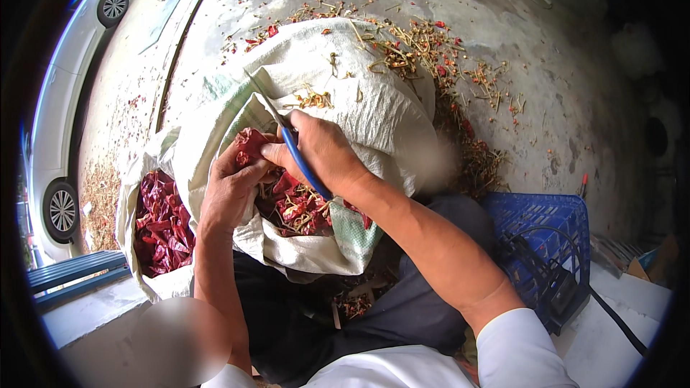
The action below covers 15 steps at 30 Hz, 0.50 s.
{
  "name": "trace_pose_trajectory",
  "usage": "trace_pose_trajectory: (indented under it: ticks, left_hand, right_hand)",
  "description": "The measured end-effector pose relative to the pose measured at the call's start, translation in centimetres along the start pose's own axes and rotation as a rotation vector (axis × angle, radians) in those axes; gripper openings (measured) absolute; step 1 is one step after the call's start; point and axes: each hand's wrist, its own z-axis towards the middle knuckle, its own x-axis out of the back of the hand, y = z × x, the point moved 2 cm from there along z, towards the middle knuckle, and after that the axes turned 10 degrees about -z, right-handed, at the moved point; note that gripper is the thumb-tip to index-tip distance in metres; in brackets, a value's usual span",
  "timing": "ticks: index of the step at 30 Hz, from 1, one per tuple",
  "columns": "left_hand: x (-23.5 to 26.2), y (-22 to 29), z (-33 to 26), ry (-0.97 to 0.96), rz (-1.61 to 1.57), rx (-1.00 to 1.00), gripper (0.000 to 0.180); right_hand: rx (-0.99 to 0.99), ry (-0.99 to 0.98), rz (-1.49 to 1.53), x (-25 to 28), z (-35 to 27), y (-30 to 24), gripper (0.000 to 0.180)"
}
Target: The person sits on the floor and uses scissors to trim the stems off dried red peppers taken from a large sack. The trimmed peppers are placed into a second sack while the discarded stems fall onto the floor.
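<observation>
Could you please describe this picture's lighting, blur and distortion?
Head view throughout: fisheye curves the white car; the floor washes out at left, dims at far right; blurred patches sit at lower left and at the right edge of the white sack; left hand and right hand look fairly sharp.

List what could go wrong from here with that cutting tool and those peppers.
The blue-handled metal cutting tool in the right hand might nick the left hand, which grips a wrinkled, dark-red dried pepper close beside it.

Thin, yellowish dry stems lying on the white woven sack cloth could slide down among the loose red peppers nearby.
</observation>
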Motion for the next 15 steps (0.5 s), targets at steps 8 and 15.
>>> trace_pose_trajectory:
  ticks: [8, 15]
  left_hand:
    - [-1.6, 0.9, -0.2, -0.151, -0.299, -0.062, 0.046]
    - [1.4, 0.6, 1.0, 0.065, -0.350, -0.188, 0.028]
  right_hand:
    - [0.014, 0.074, -0.129, -0.8, -0.1, 0.2, 0.036]
    - [0.056, -0.024, -0.107, -0.9, -1.0, -0.9, 0.037]
